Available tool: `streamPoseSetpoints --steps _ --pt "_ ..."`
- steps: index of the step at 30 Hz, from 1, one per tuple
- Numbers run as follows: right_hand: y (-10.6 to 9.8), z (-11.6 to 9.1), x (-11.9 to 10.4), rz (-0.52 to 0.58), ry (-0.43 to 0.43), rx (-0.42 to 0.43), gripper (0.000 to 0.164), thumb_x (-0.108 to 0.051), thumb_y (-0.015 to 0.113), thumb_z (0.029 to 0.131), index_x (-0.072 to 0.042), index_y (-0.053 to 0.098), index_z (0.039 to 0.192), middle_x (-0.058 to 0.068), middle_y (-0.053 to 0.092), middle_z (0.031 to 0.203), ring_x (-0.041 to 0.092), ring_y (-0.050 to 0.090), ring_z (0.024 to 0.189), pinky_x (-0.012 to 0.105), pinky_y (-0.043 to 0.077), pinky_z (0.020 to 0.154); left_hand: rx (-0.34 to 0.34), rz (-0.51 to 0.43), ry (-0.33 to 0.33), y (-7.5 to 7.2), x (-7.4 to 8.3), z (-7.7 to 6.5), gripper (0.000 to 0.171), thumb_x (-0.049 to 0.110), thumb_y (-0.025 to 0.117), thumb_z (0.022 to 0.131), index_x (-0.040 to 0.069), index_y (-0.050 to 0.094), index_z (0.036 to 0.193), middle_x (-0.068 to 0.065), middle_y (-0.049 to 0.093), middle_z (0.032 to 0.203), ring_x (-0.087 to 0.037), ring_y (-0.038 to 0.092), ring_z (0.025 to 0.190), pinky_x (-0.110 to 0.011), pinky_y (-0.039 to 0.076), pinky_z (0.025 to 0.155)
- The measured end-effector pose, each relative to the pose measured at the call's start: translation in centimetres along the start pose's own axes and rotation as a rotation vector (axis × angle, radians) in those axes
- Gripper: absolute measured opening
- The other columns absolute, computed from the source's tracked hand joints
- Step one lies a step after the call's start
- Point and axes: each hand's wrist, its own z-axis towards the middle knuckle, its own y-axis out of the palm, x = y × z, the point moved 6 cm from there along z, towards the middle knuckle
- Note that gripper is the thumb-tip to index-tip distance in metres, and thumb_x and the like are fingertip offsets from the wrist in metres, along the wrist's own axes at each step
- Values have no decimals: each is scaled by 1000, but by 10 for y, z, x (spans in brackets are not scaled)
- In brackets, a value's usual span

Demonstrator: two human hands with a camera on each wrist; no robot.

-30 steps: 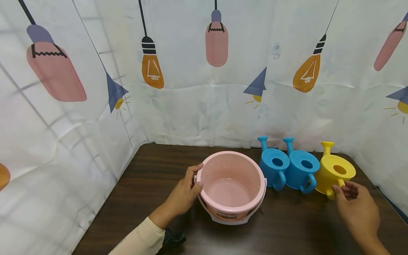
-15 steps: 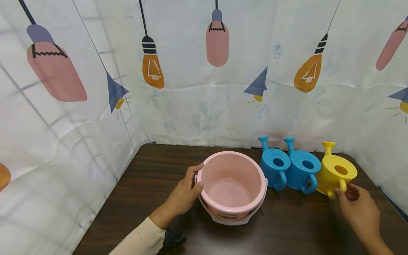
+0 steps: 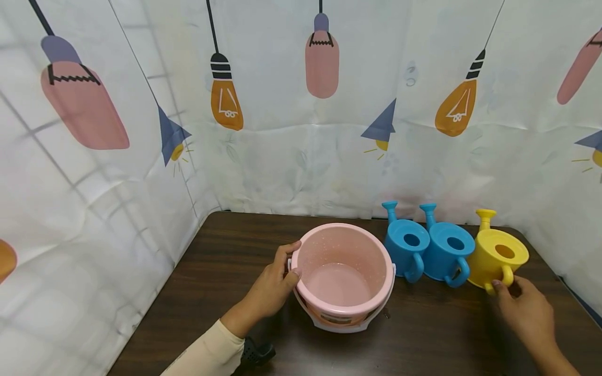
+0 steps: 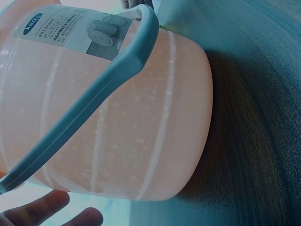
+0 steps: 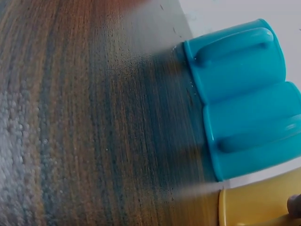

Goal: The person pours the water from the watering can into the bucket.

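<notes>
A pink bucket [image 3: 338, 308] with a pale carrying handle stands upright on the table. My left hand [image 3: 268, 287] holds its left rim, thumb on the edge; in the left wrist view some fingers [image 4: 47, 209] show beside the bucket wall. At the right, my right hand [image 3: 529, 310] holds the lower part of the handle of a yellow watering can [image 3: 498, 253], thumb in front; the other fingers are partly hidden. The can rests on the table. Only a fingertip on the yellow can shows in the right wrist view.
Two blue watering cans, a left one [image 3: 405, 243] and a right one [image 3: 447, 248], stand in a row between bucket and yellow can. A dark wooden table [image 3: 211, 261] carries everything. A white curtain [image 3: 282, 172] printed with lamps hangs behind.
The fingers of my right hand have shifted around the yellow can's handle and now sit lower behind it. My left hand and the bucket stay put.
</notes>
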Motion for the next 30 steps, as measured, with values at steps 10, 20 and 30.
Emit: streamPoseSetpoints --steps 10,20,30 --pt "0 -1 1 -14 -24 19 56 -34 50 107 18 50 127 39 61 108 48 60 86 55 45 67 11 4 8 -1 0 0 56 25 53 100 18 34 152 -12 66 129 -17 64 106 -47 51 92" --pt "-9 3 4 -48 -59 78 46 -33 47 108 12 55 114 30 64 89 38 58 70 49 41 59 17 21 32 0 -1 0 54 28 50 102 18 33 152 -12 56 145 -20 64 110 -48 51 93" --pt "-38 1 -14 -89 -101 187 42 -25 44 108 16 52 115 36 60 91 40 57 67 51 42 58 17 9 37 0 -1 0 54 28 51 102 16 33 152 -11 52 150 -20 63 113 -49 50 94"
